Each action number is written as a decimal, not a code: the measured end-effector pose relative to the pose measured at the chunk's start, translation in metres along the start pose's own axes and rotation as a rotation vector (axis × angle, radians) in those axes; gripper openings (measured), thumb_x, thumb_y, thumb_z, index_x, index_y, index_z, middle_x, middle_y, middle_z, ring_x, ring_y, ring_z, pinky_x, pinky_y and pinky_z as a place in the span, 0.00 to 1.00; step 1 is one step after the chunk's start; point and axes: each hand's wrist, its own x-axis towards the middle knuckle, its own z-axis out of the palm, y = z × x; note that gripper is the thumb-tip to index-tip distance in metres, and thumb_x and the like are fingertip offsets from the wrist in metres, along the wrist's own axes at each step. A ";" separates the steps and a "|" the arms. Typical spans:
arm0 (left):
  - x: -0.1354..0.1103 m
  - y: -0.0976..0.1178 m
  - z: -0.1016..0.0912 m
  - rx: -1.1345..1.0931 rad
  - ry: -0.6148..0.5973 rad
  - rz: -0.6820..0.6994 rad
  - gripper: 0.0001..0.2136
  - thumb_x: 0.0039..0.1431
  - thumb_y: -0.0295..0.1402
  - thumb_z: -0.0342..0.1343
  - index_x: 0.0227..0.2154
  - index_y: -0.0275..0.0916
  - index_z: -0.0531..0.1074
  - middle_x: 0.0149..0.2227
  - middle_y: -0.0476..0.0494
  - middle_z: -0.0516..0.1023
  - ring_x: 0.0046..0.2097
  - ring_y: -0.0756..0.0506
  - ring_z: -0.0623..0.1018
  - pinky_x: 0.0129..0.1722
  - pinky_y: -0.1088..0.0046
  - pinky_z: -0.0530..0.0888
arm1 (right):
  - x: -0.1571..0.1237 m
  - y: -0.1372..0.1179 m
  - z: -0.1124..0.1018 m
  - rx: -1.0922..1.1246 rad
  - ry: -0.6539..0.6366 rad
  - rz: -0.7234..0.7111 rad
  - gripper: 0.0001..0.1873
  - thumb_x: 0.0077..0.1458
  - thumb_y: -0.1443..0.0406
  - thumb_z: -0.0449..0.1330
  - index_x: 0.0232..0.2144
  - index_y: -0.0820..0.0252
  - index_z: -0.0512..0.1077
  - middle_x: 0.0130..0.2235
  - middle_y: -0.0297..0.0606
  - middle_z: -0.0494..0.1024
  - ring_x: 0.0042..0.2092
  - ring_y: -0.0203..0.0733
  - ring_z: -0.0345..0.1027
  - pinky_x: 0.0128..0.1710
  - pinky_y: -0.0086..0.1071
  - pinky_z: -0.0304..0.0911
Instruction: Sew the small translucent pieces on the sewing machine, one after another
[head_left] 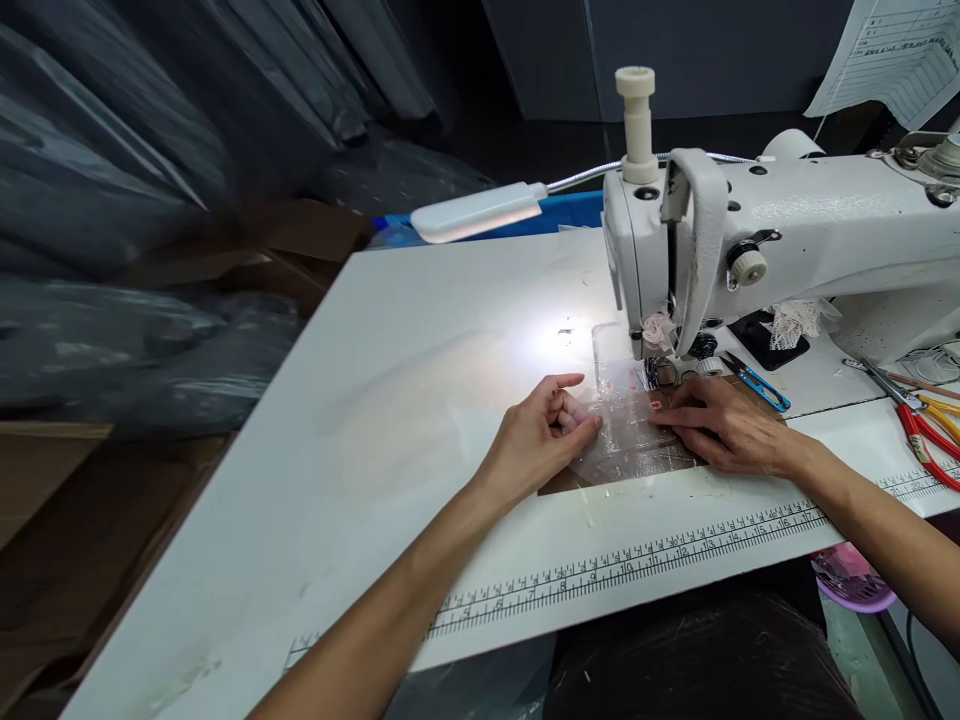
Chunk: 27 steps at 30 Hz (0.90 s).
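Note:
Sheer whitish fabric [626, 425] with small red marks lies under the needle area of a white sewing machine [810, 210]. Brown sheet material [559, 483] shows beneath it. My left hand [544, 430] is at the fabric's left edge, its index finger stretched out, the other fingers curled towards the thumb; they seem to pinch that edge. My right hand [724, 425] lies on the fabric's right side, fingers extended and pressing down just in front of the presser foot [661, 373]. A pale rosette [658, 331] hangs on the machine head.
Blue thread snips [757, 383] rest right of the needle, and red-handled scissors [919, 430] farther right. A lamp [480, 212] lights the white table [390, 400]. A printed ruler [622, 570] runs along the front edge. Plastic-covered bundles [135, 340] stand left. A purple basket [862, 597] sits below.

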 end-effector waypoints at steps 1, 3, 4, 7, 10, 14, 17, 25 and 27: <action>0.000 0.000 0.000 -0.002 0.002 0.002 0.26 0.49 0.43 0.60 0.50 0.37 0.67 0.28 0.52 0.74 0.26 0.49 0.72 0.27 0.71 0.72 | 0.000 -0.001 -0.001 -0.008 -0.010 -0.025 0.18 0.66 0.66 0.50 0.52 0.54 0.75 0.46 0.44 0.72 0.46 0.44 0.65 0.48 0.43 0.66; 0.000 -0.001 0.000 -0.004 0.000 0.005 0.25 0.50 0.43 0.60 0.50 0.37 0.67 0.28 0.51 0.74 0.26 0.49 0.72 0.27 0.71 0.72 | 0.000 -0.002 -0.002 -0.044 -0.024 -0.051 0.17 0.65 0.66 0.51 0.51 0.53 0.76 0.46 0.44 0.72 0.47 0.45 0.64 0.48 0.43 0.64; 0.000 -0.001 0.000 -0.005 -0.001 0.006 0.25 0.50 0.42 0.60 0.50 0.37 0.67 0.28 0.51 0.74 0.26 0.49 0.72 0.27 0.71 0.72 | 0.000 -0.002 -0.002 -0.064 -0.029 -0.055 0.17 0.65 0.66 0.52 0.51 0.52 0.76 0.46 0.44 0.71 0.47 0.45 0.63 0.49 0.44 0.64; 0.000 -0.001 0.000 -0.012 -0.007 0.013 0.25 0.51 0.42 0.60 0.50 0.38 0.67 0.28 0.51 0.74 0.26 0.50 0.72 0.27 0.71 0.72 | 0.000 -0.002 -0.001 -0.098 -0.046 -0.049 0.17 0.66 0.65 0.52 0.52 0.51 0.75 0.46 0.44 0.71 0.47 0.45 0.63 0.49 0.43 0.63; -0.001 -0.001 -0.002 -0.005 0.002 0.040 0.24 0.51 0.43 0.61 0.50 0.38 0.68 0.29 0.50 0.74 0.25 0.51 0.71 0.26 0.72 0.72 | 0.000 -0.002 0.000 -0.108 -0.045 -0.033 0.17 0.66 0.65 0.52 0.52 0.50 0.75 0.46 0.43 0.71 0.47 0.46 0.62 0.49 0.44 0.64; 0.002 0.002 -0.004 0.262 0.234 0.299 0.17 0.55 0.44 0.59 0.42 0.39 0.75 0.37 0.45 0.74 0.25 0.53 0.67 0.23 0.75 0.69 | -0.001 -0.003 0.000 -0.106 -0.041 -0.026 0.17 0.65 0.66 0.53 0.52 0.51 0.75 0.46 0.44 0.71 0.48 0.47 0.62 0.50 0.45 0.64; 0.011 0.008 -0.001 0.529 0.168 0.597 0.12 0.61 0.41 0.54 0.37 0.39 0.77 0.39 0.41 0.76 0.31 0.48 0.73 0.25 0.72 0.70 | -0.001 -0.005 0.001 -0.088 -0.050 -0.008 0.17 0.65 0.67 0.53 0.52 0.51 0.75 0.47 0.45 0.70 0.49 0.48 0.63 0.50 0.46 0.64; 0.039 0.013 0.010 0.756 -0.258 0.796 0.15 0.64 0.39 0.48 0.42 0.37 0.76 0.47 0.35 0.78 0.42 0.40 0.76 0.43 0.56 0.74 | -0.002 -0.007 0.003 -0.086 -0.019 0.018 0.17 0.63 0.68 0.54 0.51 0.50 0.76 0.47 0.44 0.71 0.50 0.48 0.62 0.51 0.45 0.65; 0.041 0.010 0.010 0.782 -0.278 0.805 0.16 0.64 0.40 0.48 0.44 0.36 0.76 0.50 0.33 0.77 0.43 0.39 0.76 0.43 0.55 0.74 | -0.002 -0.007 0.003 -0.079 -0.012 0.016 0.17 0.63 0.68 0.55 0.50 0.51 0.76 0.47 0.44 0.71 0.50 0.48 0.63 0.52 0.45 0.65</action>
